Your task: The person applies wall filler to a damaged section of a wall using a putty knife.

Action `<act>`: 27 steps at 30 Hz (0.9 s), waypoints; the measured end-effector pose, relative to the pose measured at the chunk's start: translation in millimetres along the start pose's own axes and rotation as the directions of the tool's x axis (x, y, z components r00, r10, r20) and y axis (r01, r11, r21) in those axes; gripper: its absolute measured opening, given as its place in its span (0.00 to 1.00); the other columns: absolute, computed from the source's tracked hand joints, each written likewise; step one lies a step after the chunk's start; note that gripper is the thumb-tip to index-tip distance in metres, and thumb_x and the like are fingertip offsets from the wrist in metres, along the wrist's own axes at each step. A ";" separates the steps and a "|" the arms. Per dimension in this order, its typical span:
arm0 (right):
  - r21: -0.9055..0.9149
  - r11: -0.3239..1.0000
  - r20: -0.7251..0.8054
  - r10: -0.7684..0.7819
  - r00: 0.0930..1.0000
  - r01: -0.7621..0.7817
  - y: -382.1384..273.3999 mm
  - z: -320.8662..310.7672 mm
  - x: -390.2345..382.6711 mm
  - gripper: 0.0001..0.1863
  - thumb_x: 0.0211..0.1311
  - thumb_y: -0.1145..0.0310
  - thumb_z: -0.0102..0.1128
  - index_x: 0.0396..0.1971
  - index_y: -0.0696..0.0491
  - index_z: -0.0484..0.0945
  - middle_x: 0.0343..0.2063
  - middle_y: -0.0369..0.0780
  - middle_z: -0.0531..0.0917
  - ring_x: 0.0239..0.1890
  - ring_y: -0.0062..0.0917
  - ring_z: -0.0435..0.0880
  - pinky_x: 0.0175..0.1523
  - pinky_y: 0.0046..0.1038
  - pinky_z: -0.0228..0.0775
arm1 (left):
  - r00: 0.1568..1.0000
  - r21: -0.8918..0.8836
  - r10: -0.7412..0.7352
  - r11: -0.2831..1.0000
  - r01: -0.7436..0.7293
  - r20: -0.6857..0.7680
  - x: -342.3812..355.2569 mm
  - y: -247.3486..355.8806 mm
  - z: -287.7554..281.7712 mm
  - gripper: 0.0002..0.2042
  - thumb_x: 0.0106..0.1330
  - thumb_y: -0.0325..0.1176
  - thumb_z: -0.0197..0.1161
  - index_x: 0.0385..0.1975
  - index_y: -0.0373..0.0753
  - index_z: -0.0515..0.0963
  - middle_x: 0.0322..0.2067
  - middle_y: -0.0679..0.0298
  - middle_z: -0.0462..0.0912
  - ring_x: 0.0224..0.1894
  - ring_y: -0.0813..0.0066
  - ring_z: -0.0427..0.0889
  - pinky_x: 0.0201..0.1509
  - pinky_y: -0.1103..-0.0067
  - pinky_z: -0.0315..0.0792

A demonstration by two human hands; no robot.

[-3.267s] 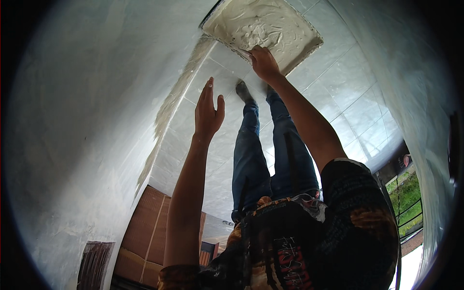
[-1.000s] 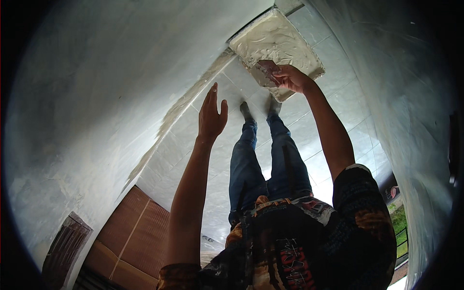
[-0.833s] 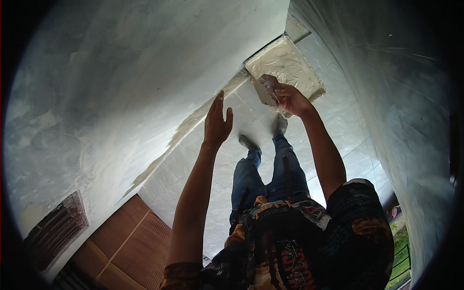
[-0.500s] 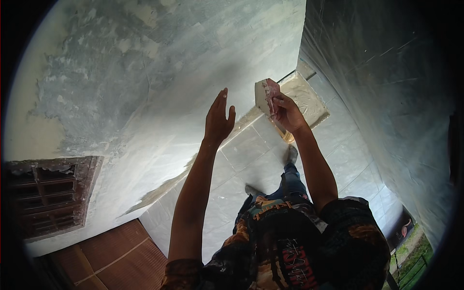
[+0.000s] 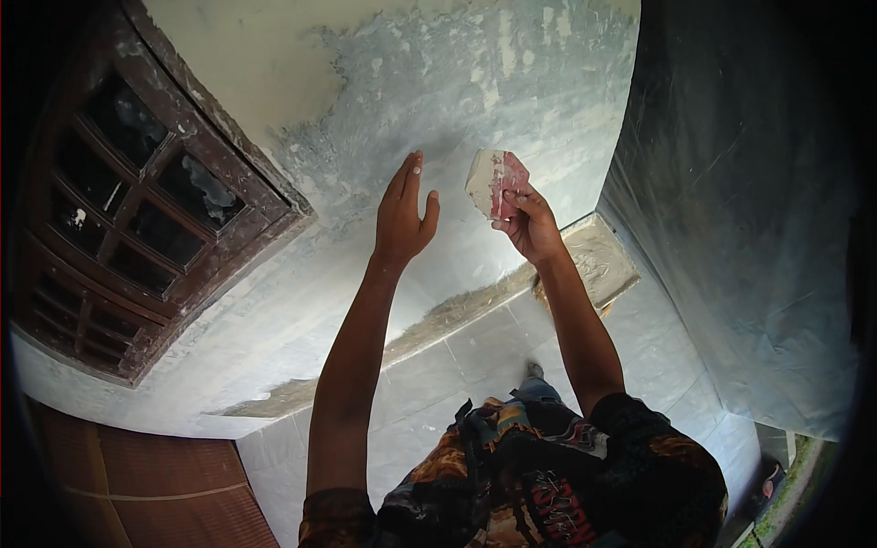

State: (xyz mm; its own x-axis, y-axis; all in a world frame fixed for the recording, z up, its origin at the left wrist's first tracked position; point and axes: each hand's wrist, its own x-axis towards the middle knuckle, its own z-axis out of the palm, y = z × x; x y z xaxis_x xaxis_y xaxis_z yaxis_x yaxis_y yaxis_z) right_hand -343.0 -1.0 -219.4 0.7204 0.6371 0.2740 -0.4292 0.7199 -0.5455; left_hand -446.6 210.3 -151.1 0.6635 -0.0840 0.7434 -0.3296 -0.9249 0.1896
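Note:
My right hand [image 5: 534, 228] grips a flat, angular putty scraper [image 5: 510, 173] with a reddish-pink face and pale paste smeared across it, raised before the patchy grey-and-cream wall [image 5: 429, 64]. My left hand [image 5: 402, 215] is empty and open, fingers extended and upright, just left of the scraper and in front of the wall; I cannot tell whether it touches it. A tray of pale putty [image 5: 607, 265] lies on the floor at the foot of the wall, partly hidden behind my right forearm.
A dirty brown wooden-framed window [image 5: 155, 210] sits in the wall at left. Translucent plastic sheeting [image 5: 740, 237] hangs at right. Light tiled floor [image 5: 429, 365] runs below, with brown cardboard [image 5: 155, 466] at lower left and greenery at lower right.
My right hand has lifted the scraper from the putty tray toward the wall. The view has swung up to the wall and window, leaving the tray lower and my legs mostly hidden.

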 end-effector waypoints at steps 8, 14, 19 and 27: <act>-0.193 0.974 0.113 -0.097 0.989 0.117 -3.7 105.2 34.3 0.16 0.68 0.77 0.51 0.55 0.62 0.72 0.47 0.46 0.83 0.44 0.33 0.88 0.47 0.39 0.89 | 0.971 0.185 0.156 0.975 -0.122 -0.182 18.9 -20.9 -94.5 0.30 0.65 0.25 0.54 0.69 0.26 0.59 0.68 0.41 0.63 0.71 0.45 0.62 0.73 0.60 0.59; -0.380 0.885 0.239 -0.189 0.952 0.271 -0.8 138.9 67.4 0.16 0.70 0.78 0.50 0.55 0.63 0.72 0.49 0.46 0.82 0.48 0.32 0.87 0.52 0.40 0.86 | 0.941 0.269 0.242 0.947 -0.176 -0.236 35.5 -38.9 -130.4 0.32 0.63 0.28 0.57 0.69 0.26 0.60 0.69 0.43 0.62 0.73 0.44 0.60 0.73 0.55 0.59; -0.582 0.560 0.365 -0.469 0.804 0.590 0.0 158.0 103.0 0.15 0.66 0.80 0.56 0.52 0.60 0.78 0.38 0.38 0.81 0.42 0.27 0.84 0.51 0.33 0.84 | 0.923 0.319 0.297 0.924 -0.212 -0.246 55.6 -55.1 -148.3 0.32 0.64 0.29 0.57 0.69 0.26 0.60 0.69 0.42 0.62 0.72 0.43 0.60 0.72 0.52 0.58; -0.582 -0.506 0.800 -0.496 0.338 0.637 2.8 177.7 154.6 0.29 0.51 0.84 0.64 0.57 0.53 0.80 0.33 0.38 0.74 0.40 0.33 0.73 0.47 0.34 0.72 | 0.897 0.409 0.390 0.868 -0.283 -0.206 80.4 -79.8 -175.9 0.32 0.64 0.32 0.56 0.69 0.29 0.60 0.69 0.45 0.63 0.73 0.45 0.60 0.72 0.49 0.55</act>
State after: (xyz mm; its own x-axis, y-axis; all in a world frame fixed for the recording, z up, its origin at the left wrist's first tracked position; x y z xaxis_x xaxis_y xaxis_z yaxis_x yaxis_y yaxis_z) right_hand -329.7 148.4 -37.8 0.0203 0.0782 0.9967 0.9929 -0.1188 -0.0109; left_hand -485.1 342.6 6.3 0.3284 -0.3594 0.8735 -0.1993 -0.9303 -0.3078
